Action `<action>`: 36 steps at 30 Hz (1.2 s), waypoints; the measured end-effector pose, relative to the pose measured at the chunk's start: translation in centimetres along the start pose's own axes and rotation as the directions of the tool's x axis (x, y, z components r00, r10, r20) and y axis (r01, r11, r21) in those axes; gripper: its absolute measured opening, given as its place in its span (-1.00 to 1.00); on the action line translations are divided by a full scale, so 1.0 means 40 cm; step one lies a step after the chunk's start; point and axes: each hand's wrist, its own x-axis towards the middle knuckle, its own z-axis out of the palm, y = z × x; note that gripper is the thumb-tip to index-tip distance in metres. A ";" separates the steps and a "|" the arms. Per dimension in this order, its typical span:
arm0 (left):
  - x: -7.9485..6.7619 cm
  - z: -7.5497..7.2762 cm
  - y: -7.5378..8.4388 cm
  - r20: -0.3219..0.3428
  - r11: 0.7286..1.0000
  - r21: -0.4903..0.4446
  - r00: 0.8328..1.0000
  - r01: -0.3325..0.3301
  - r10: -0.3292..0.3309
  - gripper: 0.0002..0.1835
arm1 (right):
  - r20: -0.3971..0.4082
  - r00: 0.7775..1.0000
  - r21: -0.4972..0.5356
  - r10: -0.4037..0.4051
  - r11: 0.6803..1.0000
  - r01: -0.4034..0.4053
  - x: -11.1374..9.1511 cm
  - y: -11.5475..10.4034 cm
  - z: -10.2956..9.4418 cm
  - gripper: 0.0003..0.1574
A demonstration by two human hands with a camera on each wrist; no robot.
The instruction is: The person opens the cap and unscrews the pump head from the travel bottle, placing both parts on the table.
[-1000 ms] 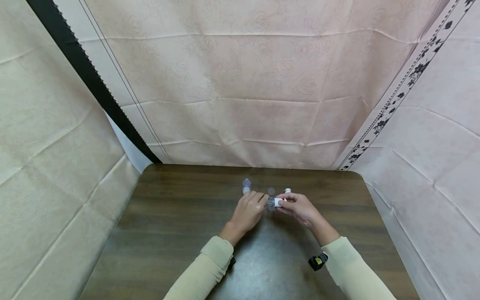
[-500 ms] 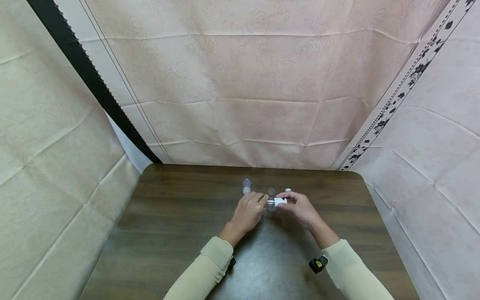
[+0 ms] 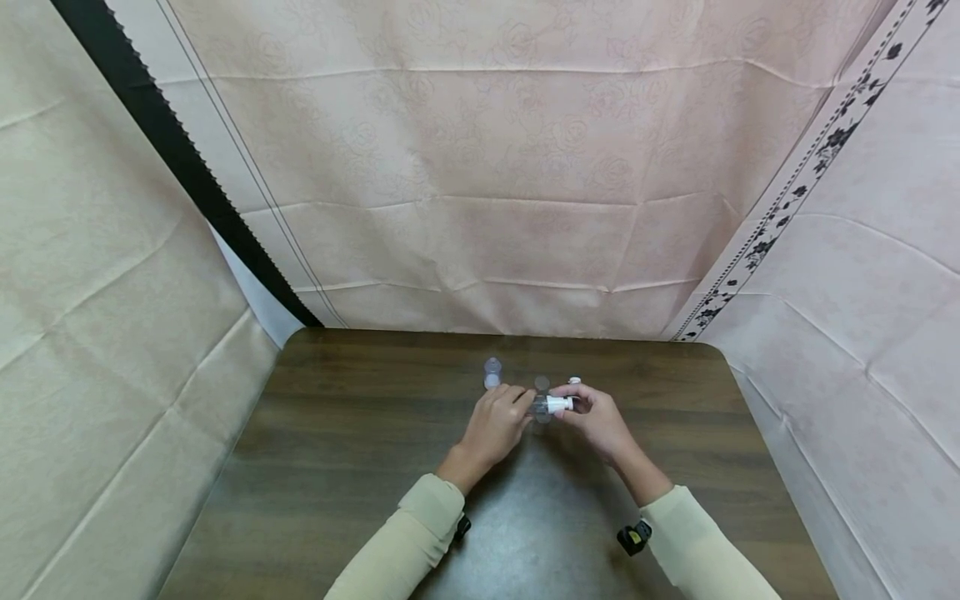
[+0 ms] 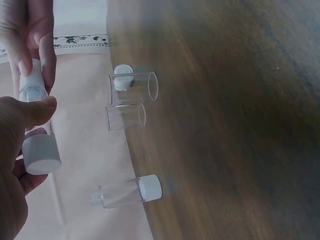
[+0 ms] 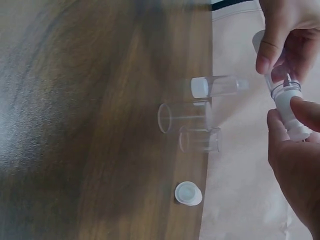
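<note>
My left hand (image 3: 495, 423) holds a small clear bottle with a white base (image 4: 42, 155), thumb across its side, tilted in the left wrist view. At the other end is a white neck fitting (image 5: 288, 107), which my right hand (image 3: 598, 423) pinches between thumb and fingers. In the head view the bottle lies sideways between the hands, and the left fingers cover its base. Beyond the left hand a second clear bottle (image 3: 492, 374) with a white base stands on the table, its threaded neck uncovered.
Two clear open cylinders, a larger one (image 5: 165, 118) and a smaller one (image 5: 184, 140), stand behind the hands on the wooden table (image 3: 360, 433). A small white cap (image 5: 188, 193) stands beyond the right hand. Pale cloth (image 3: 480, 167) hangs past the table's far edge.
My right thumb and fingers have shifted rightward along the white fitting, so more of it shows. The right forearm has dropped slightly; my left hand stays nearly in place.
</note>
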 end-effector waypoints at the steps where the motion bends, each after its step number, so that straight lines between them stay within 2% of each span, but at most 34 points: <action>1: 0.000 0.000 0.000 0.000 1.000 -0.007 1.000 0.003 -0.003 -0.60 | -0.001 1.000 0.002 -0.011 1.000 0.011 -0.001 0.002 0.002 -0.61; 14: -0.006 -0.006 -0.004 0.026 0.999 -0.018 0.999 0.029 -0.028 -0.59 | 0.011 0.994 -0.054 -0.111 0.992 0.112 -0.004 0.016 0.007 -0.53; 24: -0.003 -0.008 -0.008 0.011 0.999 -0.028 1.000 0.028 -0.027 -0.59 | 0.039 0.981 0.011 -0.191 0.981 0.191 -0.003 0.002 -0.006 -0.52; 28: -0.002 -0.008 -0.010 0.001 0.999 -0.026 1.000 0.020 -0.020 -0.59 | 0.042 0.984 0.025 -0.173 0.985 0.172 -0.003 -0.003 -0.020 -0.44; 34: -0.003 -0.006 -0.014 -0.035 1.000 0.006 0.999 -0.011 0.011 -0.59 | 0.083 0.994 0.041 -0.073 0.997 0.070 -0.004 -0.007 -0.040 -0.35; 36: -0.003 -0.006 -0.015 -0.054 1.000 0.023 0.998 -0.022 0.023 -0.60 | 0.111 0.994 0.072 -0.020 0.997 0.012 -0.006 -0.005 -0.044 -0.31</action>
